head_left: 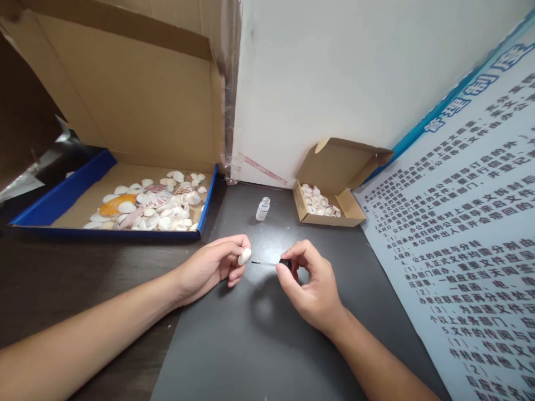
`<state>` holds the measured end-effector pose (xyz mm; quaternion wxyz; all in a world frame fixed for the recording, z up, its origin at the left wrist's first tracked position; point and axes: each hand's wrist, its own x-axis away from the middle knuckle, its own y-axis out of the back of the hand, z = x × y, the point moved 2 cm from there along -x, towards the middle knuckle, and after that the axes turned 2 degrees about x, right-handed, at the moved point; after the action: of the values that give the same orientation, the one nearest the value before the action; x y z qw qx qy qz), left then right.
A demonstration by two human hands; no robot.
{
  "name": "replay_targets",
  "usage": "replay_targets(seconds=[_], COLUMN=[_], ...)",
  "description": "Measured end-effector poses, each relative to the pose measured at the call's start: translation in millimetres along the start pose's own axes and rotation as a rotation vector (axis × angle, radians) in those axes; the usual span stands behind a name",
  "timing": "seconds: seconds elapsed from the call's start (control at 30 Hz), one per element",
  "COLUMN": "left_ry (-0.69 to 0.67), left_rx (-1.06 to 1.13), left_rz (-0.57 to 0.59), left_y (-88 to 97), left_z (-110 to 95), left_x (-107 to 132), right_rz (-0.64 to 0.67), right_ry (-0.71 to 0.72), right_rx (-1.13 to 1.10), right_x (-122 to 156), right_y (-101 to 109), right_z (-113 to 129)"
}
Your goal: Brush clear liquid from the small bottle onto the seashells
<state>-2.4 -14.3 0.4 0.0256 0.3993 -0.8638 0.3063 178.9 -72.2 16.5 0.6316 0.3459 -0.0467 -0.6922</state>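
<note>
Between the fingertips of my left hand (223, 262) is a small white seashell (244, 256). My right hand (311, 284) pinches the black cap of a thin brush (265, 263). The brush points left, its dark tip close to the shell; whether they touch I cannot tell. Beyond both hands a small clear glass bottle (262, 210) with a printed label stands upright and uncapped on the dark grey mat (217, 345).
At the left, an open blue-edged cardboard box (207, 209) holds many shells, including an orange scallop shell (117, 205). A smaller open cardboard box (353, 209) with shells stands at the back right. A printed board (455, 211) leans along the right side.
</note>
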Motion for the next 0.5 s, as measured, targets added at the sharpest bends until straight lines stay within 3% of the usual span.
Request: replay_targets(seconds=[0.5], left_ry=[0.013], left_rx=[-0.072], left_rz=[0.005], left_y=[-0.7], left_z=[3.0], left_x=[-0.1], right_rz=[-0.004], right_ry=[-0.017], right_rx=[-0.036], right_x=[-0.3], right_y=[-0.7], right_z=[0.0])
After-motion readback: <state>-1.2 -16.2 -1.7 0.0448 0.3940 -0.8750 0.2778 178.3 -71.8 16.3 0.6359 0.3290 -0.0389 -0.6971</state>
